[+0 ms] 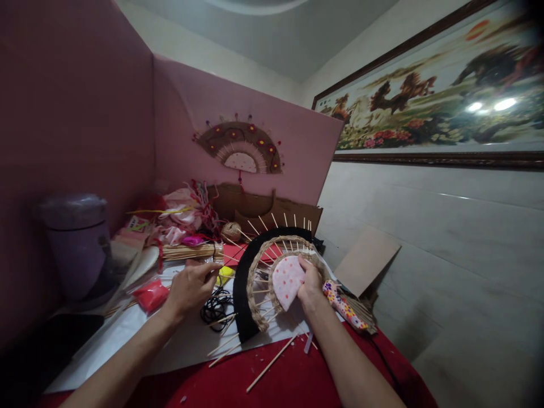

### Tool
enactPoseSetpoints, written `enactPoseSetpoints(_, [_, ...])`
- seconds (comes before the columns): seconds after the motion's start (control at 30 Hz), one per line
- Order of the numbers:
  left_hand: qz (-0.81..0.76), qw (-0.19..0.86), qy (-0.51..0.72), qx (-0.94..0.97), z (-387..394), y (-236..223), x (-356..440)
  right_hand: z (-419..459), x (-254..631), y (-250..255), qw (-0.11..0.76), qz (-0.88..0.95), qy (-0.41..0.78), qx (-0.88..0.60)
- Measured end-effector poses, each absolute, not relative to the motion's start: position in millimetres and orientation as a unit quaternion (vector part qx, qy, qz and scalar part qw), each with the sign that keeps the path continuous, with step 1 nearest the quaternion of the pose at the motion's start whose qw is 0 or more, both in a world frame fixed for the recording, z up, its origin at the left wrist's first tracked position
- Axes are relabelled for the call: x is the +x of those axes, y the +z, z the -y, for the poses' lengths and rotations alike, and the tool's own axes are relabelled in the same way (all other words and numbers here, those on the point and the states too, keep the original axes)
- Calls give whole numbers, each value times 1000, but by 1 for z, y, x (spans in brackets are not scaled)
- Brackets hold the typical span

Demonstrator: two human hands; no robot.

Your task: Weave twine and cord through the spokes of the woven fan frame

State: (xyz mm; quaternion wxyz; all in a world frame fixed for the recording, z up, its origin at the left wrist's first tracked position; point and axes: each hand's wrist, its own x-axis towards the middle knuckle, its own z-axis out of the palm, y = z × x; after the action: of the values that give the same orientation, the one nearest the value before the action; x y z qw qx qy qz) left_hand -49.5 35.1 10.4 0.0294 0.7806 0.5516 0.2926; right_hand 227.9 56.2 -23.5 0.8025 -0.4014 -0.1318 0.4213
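A half-round fan [245,283] with wooden sticks, a black band and braided twine is held up in front of me. My right hand [310,280] is closed on its inner edge, thumb over the white dotted half-circle [288,280]. To the left of the fan, my left hand [199,283] pinches a thin black cord [233,259], which runs toward the fan's upper sticks. Below that hand lies a loose tangle of black cord [216,309] on white paper. Bare stick ends stick out past the black band.
A finished fan [240,147] hangs on the pink board behind. Wooden sticks [187,251], a twine ball [232,231] and a red packet [151,294] lie at left, near a purple container [79,249]. A flower-patterned glue gun [346,306] rests at right. One loose stick [272,362] lies on red cloth.
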Motion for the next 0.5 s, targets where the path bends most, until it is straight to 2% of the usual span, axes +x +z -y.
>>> enactPoseSetpoints(0.5, [-484,-1,253,838,-33,1,-44,-62,234,-32,803,123,418,-407])
